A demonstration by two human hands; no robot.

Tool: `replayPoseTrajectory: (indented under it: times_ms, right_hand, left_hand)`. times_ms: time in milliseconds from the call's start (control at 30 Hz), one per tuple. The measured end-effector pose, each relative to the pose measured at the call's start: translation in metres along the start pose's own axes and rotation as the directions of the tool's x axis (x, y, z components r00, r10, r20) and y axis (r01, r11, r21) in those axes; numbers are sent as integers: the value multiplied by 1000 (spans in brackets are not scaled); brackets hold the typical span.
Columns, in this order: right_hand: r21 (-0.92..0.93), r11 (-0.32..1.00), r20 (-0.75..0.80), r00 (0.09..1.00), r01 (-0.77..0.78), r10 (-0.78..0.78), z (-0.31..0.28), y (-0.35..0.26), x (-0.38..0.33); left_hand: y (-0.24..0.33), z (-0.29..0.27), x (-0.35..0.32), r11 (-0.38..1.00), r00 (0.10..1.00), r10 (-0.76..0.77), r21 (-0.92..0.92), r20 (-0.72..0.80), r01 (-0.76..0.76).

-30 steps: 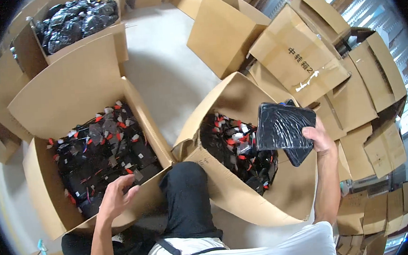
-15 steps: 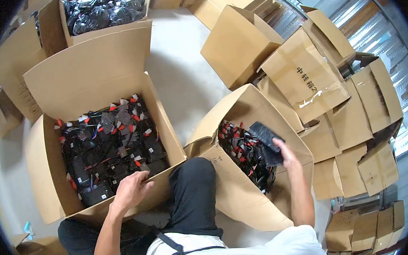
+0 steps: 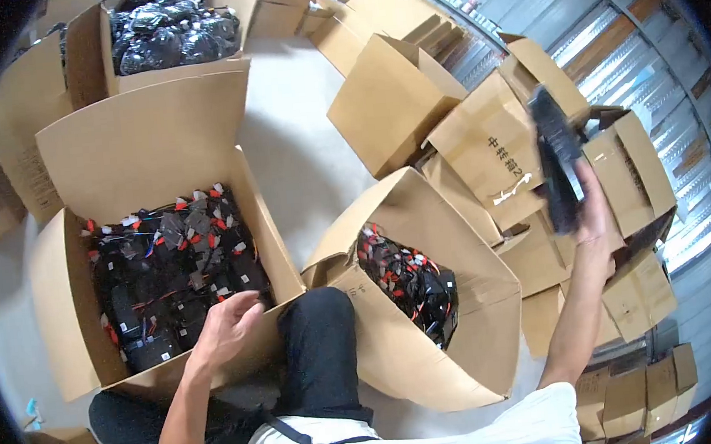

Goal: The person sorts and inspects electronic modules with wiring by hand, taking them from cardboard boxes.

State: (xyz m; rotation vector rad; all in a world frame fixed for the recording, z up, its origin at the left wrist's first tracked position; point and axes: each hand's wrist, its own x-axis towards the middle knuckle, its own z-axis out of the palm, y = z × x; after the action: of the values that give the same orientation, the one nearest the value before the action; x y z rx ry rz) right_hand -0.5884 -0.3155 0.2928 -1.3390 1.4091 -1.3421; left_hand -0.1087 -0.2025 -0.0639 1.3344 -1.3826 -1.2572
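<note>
My right hand is raised out to the right, closed around the lower end of a flat black rectangular pack, slightly blurred, held nearly upright. The pack is above the right-hand carton, whose inside holds a heap of black packs with red and white connectors. Near the front edge of the large left carton hovers my left hand, fingers loosely bent and apart, nothing visible in it. Rows of black packs with wires and red and white plugs lie in that carton.
Both cartons stand close around my knees. Stacked brown cartons rise on the right along a corrugated metal wall. Behind the left carton is a carton of black plastic bags. Grey floor runs between them.
My right hand has lifted the black pack out of the right-hand carton, up and to the right. My left hand has stayed near the left carton's edge. The whole view has shifted slightly.
</note>
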Motion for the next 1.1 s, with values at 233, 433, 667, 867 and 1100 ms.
replayPoseTrajectory:
  times_ms: [233,433,667,867,1100]
  right_hand:
    - [-208,963,351,905,-173,239,144,57,-56]
    - [-369,911,751,520,-182,408,235,76,-59]
    - [-404,911,813,490,87,314,265,92,-49]
    - [-609,215,746,644,763,-170,313,89,-79]
    - [-523,277,747,590,806,-308,368,123,-155]
  left_hand:
    - [112,17,34,802,981,171,-590,86,-88]
    - [113,11,28,706,993,115,-704,6,-78]
    - [81,-28,-27,565,897,-203,-795,-393,-220]
    - [56,33,-17,817,651,-1,-376,-759,-437]
    - [60,59,-14,634,662,146,-444,-735,-633]
